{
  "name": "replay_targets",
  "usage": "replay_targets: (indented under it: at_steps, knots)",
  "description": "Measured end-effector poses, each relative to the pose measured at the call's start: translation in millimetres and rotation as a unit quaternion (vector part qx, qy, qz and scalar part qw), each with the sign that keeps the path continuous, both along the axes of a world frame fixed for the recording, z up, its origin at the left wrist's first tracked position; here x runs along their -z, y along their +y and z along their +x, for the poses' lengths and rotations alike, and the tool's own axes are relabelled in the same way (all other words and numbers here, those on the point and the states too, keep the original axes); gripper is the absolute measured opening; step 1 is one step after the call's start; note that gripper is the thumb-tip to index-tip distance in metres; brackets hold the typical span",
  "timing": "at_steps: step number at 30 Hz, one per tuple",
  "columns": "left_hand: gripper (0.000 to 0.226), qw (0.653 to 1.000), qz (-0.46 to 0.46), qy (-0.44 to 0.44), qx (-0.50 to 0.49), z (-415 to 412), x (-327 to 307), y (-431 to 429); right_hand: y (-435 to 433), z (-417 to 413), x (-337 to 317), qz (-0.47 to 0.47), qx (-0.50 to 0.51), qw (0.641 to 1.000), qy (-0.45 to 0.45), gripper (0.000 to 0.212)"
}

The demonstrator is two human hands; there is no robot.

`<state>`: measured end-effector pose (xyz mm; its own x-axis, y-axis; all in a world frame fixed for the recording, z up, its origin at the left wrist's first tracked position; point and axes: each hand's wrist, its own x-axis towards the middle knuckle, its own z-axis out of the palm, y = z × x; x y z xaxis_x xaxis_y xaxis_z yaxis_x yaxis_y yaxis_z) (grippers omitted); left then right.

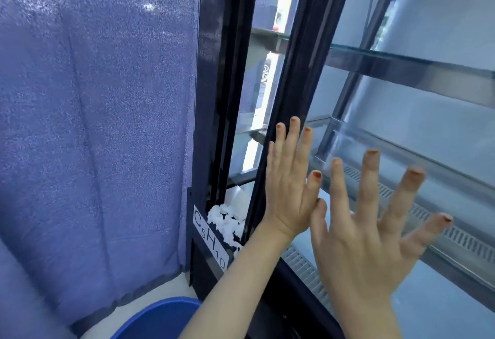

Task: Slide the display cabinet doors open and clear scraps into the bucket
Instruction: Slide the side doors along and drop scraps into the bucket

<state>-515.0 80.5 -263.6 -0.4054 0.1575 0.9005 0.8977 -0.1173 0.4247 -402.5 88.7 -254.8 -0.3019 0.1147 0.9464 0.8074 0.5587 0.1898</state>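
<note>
With both palms flat on the glass of the sliding door (401, 113), the step in hand looks like pushing that pane sideways along its track, and it will likely go best if the pressure stays even and low, close to the dark door frame (292, 92), so the pane does not rack or bind. The left hand (288, 194) lies just beside that frame, fingers released and close together, gripping nothing; the right hand (375, 234) presses the glass on the far side of the left hand from the frame, its fingers spread wide and likewise holding nothing. On the other side of the frame from the hands, in the narrow opening at the cabinet floor, sits one heap of white paper scraps (226, 221); I cannot count its pieces. One blue bucket (158, 320) stands below the frame, only its rim showing. Beyond the glass I count two shelves (417, 68). A blue curtain (93, 124) hangs well beyond the opening.
</note>
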Motion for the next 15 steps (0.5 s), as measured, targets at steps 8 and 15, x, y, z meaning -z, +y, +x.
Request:
replay_targets:
  at_steps: [8, 15]
  knots:
    - [0.052, 0.997, -0.012, 0.067, 0.027, -13, 7, -5, 9, -23, 7, 0.063, 0.064, 0.995, 0.039, 0.049]
    - [0.054, 0.994, -0.029, 0.104, 0.002, -23, 11, -5, 12, -23, 10, 0.099, 0.082, 0.992, -0.003, 0.06]
